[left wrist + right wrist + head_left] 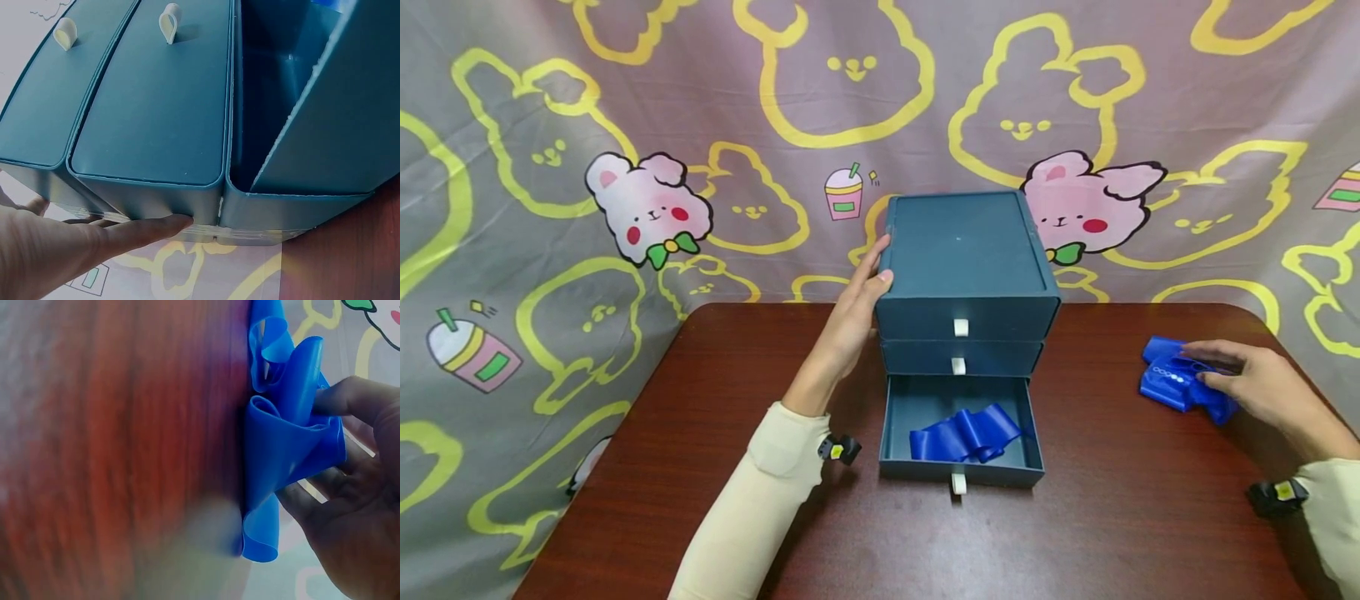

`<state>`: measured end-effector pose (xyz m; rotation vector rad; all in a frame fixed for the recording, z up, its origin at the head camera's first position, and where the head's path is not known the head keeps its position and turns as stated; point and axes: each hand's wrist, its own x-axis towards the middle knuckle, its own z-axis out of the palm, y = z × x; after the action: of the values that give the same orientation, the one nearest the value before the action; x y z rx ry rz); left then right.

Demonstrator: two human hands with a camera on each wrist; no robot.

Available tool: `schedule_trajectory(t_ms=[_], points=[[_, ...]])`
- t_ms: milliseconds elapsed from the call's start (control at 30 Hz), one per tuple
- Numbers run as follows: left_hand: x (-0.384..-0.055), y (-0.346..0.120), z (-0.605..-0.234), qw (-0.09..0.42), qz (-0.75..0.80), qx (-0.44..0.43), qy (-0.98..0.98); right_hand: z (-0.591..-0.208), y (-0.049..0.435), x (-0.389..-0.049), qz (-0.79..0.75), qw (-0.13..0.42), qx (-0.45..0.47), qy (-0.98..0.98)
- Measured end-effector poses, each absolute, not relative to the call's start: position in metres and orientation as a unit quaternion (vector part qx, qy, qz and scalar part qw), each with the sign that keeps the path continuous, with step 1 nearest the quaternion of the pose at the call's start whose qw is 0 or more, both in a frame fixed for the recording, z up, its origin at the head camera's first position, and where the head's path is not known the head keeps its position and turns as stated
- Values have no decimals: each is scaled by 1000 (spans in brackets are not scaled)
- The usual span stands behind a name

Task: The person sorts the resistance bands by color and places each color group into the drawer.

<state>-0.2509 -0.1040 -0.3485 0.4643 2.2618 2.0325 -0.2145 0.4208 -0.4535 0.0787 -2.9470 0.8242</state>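
Observation:
A dark blue-green three-drawer cabinet [958, 250] stands at the back of the table. My left hand [850, 321] rests on its left side, the fingers fairly straight along the wall and the thumb [147, 232] lying against the drawer side. The bottom drawer [917, 472] is pulled out, and a folded blue resistance band [970, 435] lies inside it. Off to the right, my right hand [1270, 387] pinches a second blue resistance band [1168, 383] between thumb and fingers. This band is crumpled in loops [281, 450] close to the tabletop and carries small white marks.
The brown wooden table [1120, 533] reaches out on both sides of the cabinet. A patterned curtain [880, 92] with bear drawings hangs right behind it and along the sides. White pull tabs [960, 327] stick out from the drawer fronts.

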Motion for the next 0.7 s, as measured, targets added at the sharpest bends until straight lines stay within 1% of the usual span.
schedule_trajectory(t_ms=[167, 533, 700], points=[[-252, -104, -349, 30, 657, 153, 737, -450, 422, -212, 275, 39, 7, -961], [-251, -104, -349, 30, 658, 153, 736, -431, 422, -206, 227, 107, 3, -968], [-252, -105, -350, 28, 656, 154, 739, -417, 418, -203, 222, 107, -11, -969]])
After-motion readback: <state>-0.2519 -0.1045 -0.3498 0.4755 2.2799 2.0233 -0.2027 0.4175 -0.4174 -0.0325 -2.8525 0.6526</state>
